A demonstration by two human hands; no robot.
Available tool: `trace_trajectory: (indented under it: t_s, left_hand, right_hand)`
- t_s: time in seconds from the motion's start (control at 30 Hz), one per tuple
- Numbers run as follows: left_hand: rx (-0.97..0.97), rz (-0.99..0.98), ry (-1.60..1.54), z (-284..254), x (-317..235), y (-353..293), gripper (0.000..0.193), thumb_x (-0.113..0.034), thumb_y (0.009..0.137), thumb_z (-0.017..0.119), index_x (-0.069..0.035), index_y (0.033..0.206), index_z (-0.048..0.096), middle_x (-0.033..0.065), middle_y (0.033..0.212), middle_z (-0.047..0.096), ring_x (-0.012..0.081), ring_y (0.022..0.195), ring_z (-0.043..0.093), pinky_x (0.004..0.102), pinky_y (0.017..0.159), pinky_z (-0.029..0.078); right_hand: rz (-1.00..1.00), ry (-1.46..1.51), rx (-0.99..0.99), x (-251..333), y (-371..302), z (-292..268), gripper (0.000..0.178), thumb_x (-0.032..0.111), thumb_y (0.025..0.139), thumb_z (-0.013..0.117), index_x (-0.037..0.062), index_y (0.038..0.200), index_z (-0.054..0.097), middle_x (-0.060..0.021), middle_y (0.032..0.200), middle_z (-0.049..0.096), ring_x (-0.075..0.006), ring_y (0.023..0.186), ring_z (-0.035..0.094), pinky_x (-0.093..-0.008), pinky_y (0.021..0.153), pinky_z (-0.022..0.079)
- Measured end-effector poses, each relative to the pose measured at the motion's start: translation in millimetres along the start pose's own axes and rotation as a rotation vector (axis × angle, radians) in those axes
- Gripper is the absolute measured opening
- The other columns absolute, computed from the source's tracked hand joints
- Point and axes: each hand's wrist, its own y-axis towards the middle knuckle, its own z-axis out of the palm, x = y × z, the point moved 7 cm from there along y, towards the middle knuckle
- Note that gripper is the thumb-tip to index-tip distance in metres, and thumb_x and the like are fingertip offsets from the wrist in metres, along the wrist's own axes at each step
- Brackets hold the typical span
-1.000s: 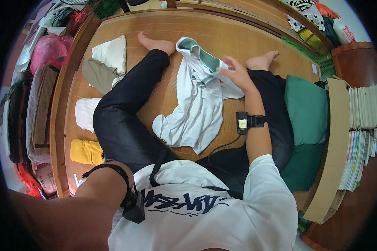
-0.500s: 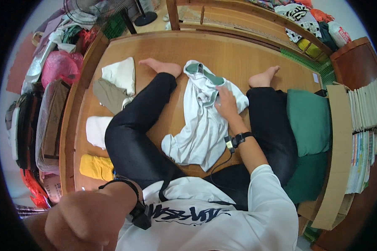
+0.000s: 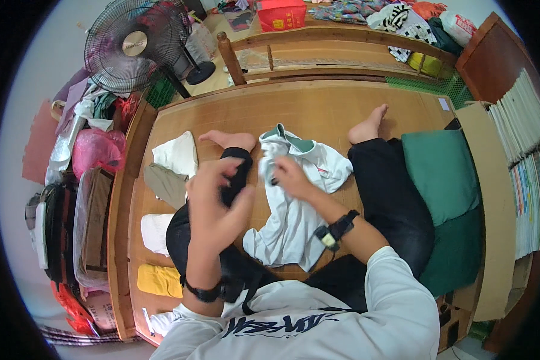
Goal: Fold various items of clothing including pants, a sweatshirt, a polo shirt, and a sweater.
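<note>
A white T-shirt (image 3: 291, 231) with green collar trim lies crumpled between my black-trousered legs. My right hand (image 3: 292, 179) is over its upper part, fingers curled on the fabric; motion blurs the fingertips. In the air above my left knee is my left hand (image 3: 213, 207), thumb and fingers apart and nothing in them, also blurred. Left of my leg lie folded clothes: a white piece (image 3: 175, 153), an olive-brown piece (image 3: 167, 185), a pale piece (image 3: 155, 234) and a yellow piece (image 3: 159, 280).
Two green cushions (image 3: 441, 174) lie right of my leg, beside a cardboard panel (image 3: 492, 222) and stacked books (image 3: 528, 210). Bags, including a pink one (image 3: 99, 149), line the left side. A fan (image 3: 135, 45) stands beyond the wooden bed rail (image 3: 342, 36).
My left hand has risen from the lower left to above my left knee. My right hand has shifted left and down over the T-shirt, whose upper part is bunched leftward. The view has tilted up.
</note>
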Motion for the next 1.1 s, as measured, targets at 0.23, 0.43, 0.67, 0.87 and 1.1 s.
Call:
trace_trajectory:
  t_s: [0.23, 0.43, 0.67, 0.87, 1.1]
  left_hand:
    - [-0.075, -0.138, -0.256, 38, 72, -33, 0.025, 0.004, 0.072, 0.057, 0.001, 0.096, 0.059, 0.0083, 0.079, 0.062, 0.0153, 0.075, 0.059, 0.0261, 0.070, 0.046]
    - [-0.064, -0.082, -0.322, -39, 74, -61, 0.023, -0.006, 0.076, 0.062, 0.000, 0.098, 0.058, 0.0093, 0.090, 0.061, 0.0185, 0.081, 0.057, 0.0294, 0.075, 0.044]
    - [0.888, 0.047, -0.488, -79, 61, -112, 0.028, -0.021, 0.076, 0.062, 0.002, 0.091, 0.064, 0.0187, 0.094, 0.064, 0.0304, 0.086, 0.062, 0.0376, 0.078, 0.045]
    - [1.286, -0.587, 0.245, -69, 110, -210, 0.061, -0.036, 0.060, 0.077, -0.005, 0.109, 0.061, 0.0155, 0.103, 0.063, 0.0303, 0.093, 0.060, 0.0340, 0.082, 0.046]
    - [0.764, -0.278, 0.222, 28, 92, -149, 0.058, -0.037, 0.073, 0.069, -0.003, 0.116, 0.051, 0.0181, 0.104, 0.057, 0.0331, 0.097, 0.055, 0.0375, 0.083, 0.044]
  right_hand:
    - [-0.358, 0.149, 0.198, 148, -29, 35, 0.010, 0.012, 0.084, 0.054, 0.0033, 0.087, 0.049, -0.0109, 0.096, 0.050, -0.0259, 0.088, 0.049, -0.0321, 0.080, 0.040]
    - [-0.149, -0.643, -0.040, 47, 3, -32, 0.072, 0.027, 0.061, 0.073, 0.0081, 0.123, 0.043, -0.0139, 0.124, 0.044, -0.0334, 0.117, 0.038, -0.0416, 0.099, 0.030]
    - [0.357, -0.818, 0.528, -79, -44, -18, 0.056, 0.027, 0.055, 0.072, 0.0069, 0.106, 0.058, -0.0170, 0.107, 0.058, -0.0339, 0.101, 0.054, -0.0396, 0.085, 0.043]
    - [0.597, -0.921, 0.756, -101, -57, -9, 0.034, 0.015, 0.053, 0.066, 0.0075, 0.086, 0.067, -0.0153, 0.094, 0.064, -0.0288, 0.089, 0.062, -0.0378, 0.070, 0.051]
    - [0.429, -1.183, 0.534, -83, -50, -25, 0.023, 0.021, 0.065, 0.061, 0.0074, 0.083, 0.069, -0.0126, 0.090, 0.065, -0.0305, 0.089, 0.061, -0.0409, 0.074, 0.050]
